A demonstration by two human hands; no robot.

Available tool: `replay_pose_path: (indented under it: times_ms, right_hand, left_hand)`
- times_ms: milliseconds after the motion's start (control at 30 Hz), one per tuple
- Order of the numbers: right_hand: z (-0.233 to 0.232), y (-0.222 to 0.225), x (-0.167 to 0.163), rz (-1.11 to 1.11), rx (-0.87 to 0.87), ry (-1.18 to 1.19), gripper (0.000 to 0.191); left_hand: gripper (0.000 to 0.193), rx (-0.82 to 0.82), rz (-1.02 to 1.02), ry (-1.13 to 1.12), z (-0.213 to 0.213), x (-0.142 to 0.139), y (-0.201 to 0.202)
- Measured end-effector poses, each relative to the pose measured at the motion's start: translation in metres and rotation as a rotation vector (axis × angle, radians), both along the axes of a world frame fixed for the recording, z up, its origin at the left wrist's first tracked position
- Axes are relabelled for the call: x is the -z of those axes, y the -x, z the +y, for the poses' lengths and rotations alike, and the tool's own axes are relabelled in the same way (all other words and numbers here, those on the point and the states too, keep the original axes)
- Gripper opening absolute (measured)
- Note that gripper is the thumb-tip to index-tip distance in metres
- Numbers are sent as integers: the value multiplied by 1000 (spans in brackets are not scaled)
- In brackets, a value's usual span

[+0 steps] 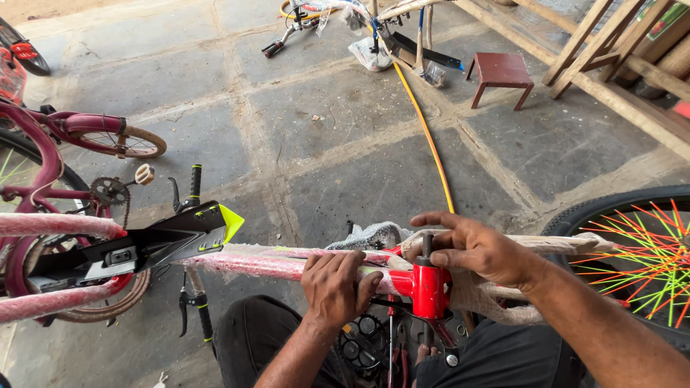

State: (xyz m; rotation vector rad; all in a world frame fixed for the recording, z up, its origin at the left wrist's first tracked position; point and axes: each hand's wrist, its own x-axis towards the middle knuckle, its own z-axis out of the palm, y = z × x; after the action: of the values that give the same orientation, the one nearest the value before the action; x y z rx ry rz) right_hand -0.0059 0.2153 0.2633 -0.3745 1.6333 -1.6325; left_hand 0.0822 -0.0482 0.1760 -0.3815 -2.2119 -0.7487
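1. Left hand [334,286]: fingers curled over the wrapped top tube [280,262] of a bicycle frame, gripping it just beside the red head tube [429,286].
2. Right hand [476,248]: laid on top of the head tube, fingers half-bent and closed loosely about the dark stem end [428,244] that stands up out of it; index finger extended leftward.
3. Bicycle frame: lies across the person's lap in the lower middle of the view. Its long axis runs nearly level from left to right; the head tube end points right, toward the wheel, and the tube itself stands roughly upright.
4. Wrapping: pink-tinged clear film covers the top tube; pale foam sheet covers the tubing to the right of the head tube.
5. Black mudguard [154,241] with a yellow-green tip: left of the left hand, slanting upward to the right.
6. Wheel [647,251] with red, orange and green spokes: right edge, near the right forearm.
7. Maroon child's bicycle [65,144]: far left, on the paved floor.
8. Orange hose [428,136]: runs along the floor from the top centre toward the frame.
9. Small red-brown stool [501,72]: upper right, well apart from the hands; nothing can be made out on its seat.
10. Containers: none can be told in this view.
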Motion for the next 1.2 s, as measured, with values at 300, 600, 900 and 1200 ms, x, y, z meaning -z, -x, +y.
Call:
replay_pose_path:
  times_ms: [300,600,900,1200]
  right_hand:
    - [3,-7,12,23,119,1,62]
    - [3,-41,23,863,454,-468,34]
    - [0,-61,48,1169,677,-220,31]
    - [9,-55,65,1500,687,-460,33]
  left_hand:
    - [39,-6,4,29,5,-4,-7]
    - [48,275,-669,-299,16,-35,30]
    - [61,508,-934,-416,57,-67,61]
    - [50,686,-811,-524,60,-42,68]
